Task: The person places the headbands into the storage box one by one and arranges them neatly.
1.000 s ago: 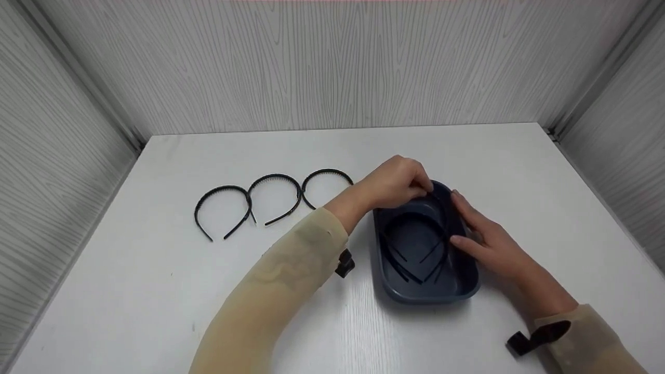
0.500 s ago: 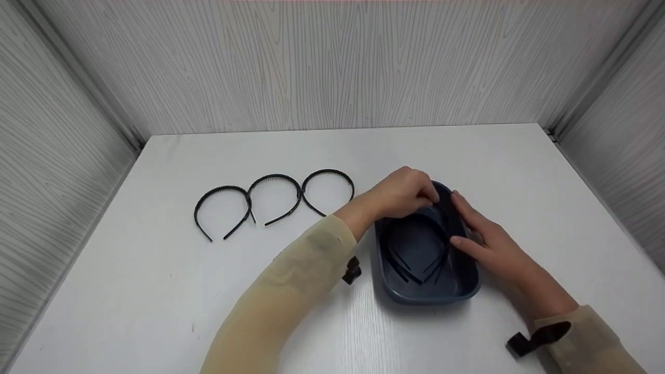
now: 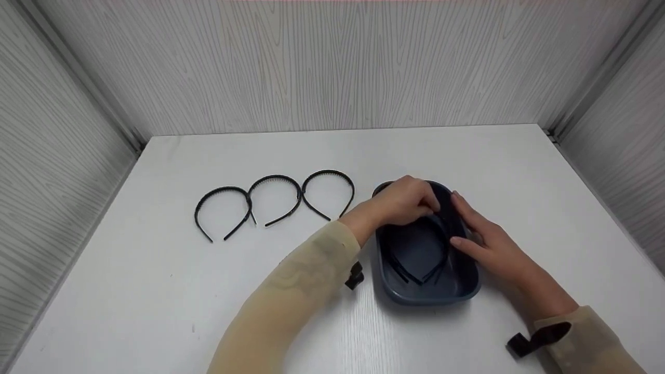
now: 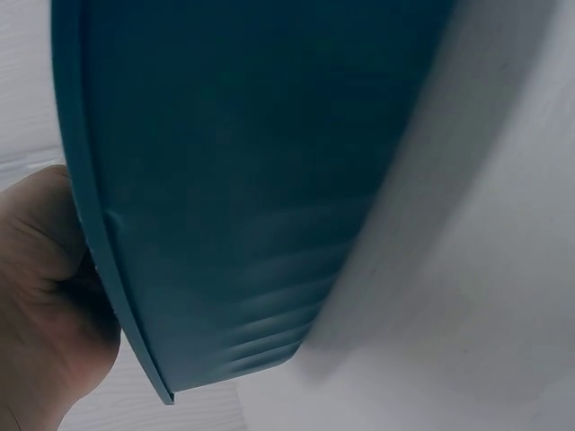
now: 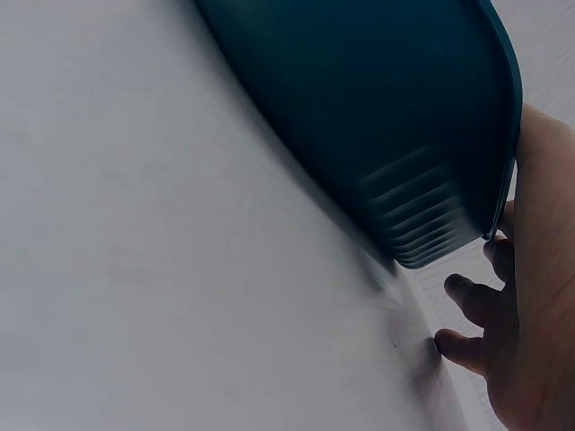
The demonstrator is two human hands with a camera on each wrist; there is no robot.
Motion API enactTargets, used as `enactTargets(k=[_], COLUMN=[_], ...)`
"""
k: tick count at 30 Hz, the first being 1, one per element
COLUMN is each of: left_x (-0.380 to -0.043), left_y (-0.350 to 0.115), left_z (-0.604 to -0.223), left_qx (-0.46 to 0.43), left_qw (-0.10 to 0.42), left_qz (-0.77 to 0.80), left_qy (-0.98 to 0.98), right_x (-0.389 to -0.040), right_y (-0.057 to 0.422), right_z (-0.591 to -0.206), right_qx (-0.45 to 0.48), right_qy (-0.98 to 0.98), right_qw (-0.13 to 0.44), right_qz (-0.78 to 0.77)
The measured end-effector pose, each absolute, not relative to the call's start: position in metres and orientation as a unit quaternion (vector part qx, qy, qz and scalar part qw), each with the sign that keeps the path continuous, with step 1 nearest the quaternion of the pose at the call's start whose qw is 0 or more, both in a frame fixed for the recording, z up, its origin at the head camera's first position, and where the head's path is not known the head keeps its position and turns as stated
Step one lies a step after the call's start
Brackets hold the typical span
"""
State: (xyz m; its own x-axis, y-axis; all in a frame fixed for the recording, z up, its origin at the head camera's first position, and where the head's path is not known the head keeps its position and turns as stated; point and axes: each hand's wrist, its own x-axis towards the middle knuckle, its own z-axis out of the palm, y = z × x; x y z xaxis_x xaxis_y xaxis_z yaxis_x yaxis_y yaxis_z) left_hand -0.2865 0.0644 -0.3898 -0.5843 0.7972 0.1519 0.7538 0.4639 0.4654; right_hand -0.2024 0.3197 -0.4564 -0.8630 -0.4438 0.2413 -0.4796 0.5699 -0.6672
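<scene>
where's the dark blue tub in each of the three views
Head view: the dark blue tub sits right of centre on the white table, between the left hand and right hand.
Left wrist view: its outer wall fills the upper left.
Right wrist view: its outer wall fills the upper right.
Shared landmark: the white table.

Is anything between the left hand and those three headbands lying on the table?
Nothing visible. The left hand is at the far rim of the blue tub; the three headbands lie to its left on bare white table.
</scene>
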Motion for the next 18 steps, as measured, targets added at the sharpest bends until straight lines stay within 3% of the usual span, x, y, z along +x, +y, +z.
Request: enactTargets(k=[18], left_x=[-0.289], left_y=[0.064], left_z=[-0.402], left_qx=[0.451], left_qw=[0.049], left_qz=[0.245], left_qy=[0.857], right_x=[-0.202], right_y=[0.320], right_z=[-0.457], right_qx=[0.267], right_qy=[-0.881], right_qw=[0.023], right_qz=[0.390])
